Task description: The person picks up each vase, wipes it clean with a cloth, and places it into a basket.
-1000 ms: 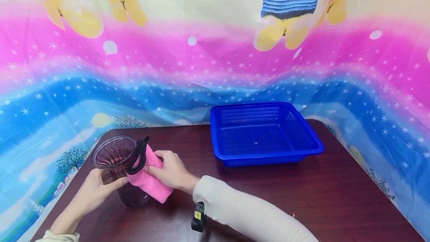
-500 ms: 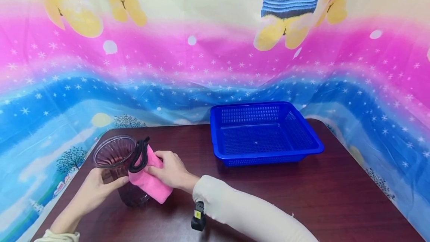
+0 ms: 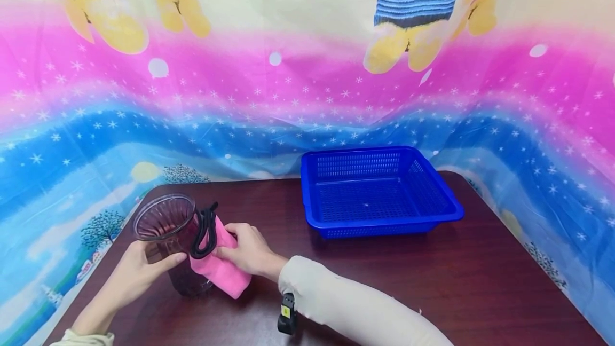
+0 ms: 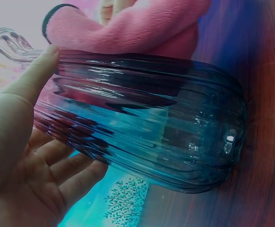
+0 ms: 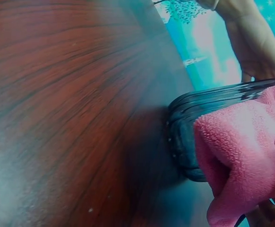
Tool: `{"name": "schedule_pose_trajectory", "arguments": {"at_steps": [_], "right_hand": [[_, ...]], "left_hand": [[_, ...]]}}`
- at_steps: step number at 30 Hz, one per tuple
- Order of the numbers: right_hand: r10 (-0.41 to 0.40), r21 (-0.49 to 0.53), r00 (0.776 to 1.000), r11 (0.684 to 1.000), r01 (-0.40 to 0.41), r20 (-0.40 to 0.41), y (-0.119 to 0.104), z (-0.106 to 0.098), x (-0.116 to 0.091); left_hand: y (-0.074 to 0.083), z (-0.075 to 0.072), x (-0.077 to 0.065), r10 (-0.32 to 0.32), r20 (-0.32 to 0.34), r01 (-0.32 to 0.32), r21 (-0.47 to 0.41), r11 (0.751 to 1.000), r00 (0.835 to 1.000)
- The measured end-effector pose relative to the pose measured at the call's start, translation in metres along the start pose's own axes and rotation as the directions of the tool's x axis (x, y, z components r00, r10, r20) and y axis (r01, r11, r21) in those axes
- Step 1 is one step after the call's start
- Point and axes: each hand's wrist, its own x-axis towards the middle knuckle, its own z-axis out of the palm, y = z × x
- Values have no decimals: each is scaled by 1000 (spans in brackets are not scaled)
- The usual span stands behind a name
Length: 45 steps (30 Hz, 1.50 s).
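Note:
A ribbed, purple-tinted glass vase [image 3: 184, 279] with a flared rim stands at the left of the table. My left hand [image 3: 136, 271] grips it below the rim, thumb on the near side and the other fingers round the far side, as the left wrist view shows on the glass vase [image 4: 175, 127]. In my right hand [image 3: 252, 250] is a folded pink cloth [image 3: 223, 276] with dark edging, held at the vase's right side. The right wrist view shows the fuzzy pink cloth [image 5: 244, 146] covering part of the glass; most right-hand fingers are hidden there.
A blue perforated plastic basket [image 3: 384, 225] sits at the back right of the dark wooden table [image 3: 432, 276]. A printed curtain [image 3: 269, 138] hangs behind the table and along both sides. A black wrist device [image 3: 286, 314] hangs beneath the right sleeve.
My right hand and the pink cloth have shifted slightly down and to the right along the vase. The left hand and the vase stay in place.

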Motion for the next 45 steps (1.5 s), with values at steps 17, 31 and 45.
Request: {"name": "schedule_pose_trajectory", "arguments": {"at_steps": [17,31,45], "right_hand": [[4,-121,999,993,1,43,19,6,-3],[12,-146,997,989,0,82,29,8,-4],[11,-144,997,990,1,80,35,12,-6]], "left_hand": [[2,-1,3,-17,16,17,-33,999,1000],[0,0,3,-17,21,18,-50,999,1000],[0,0,1,-8,16,9,-37,999,1000]]}}
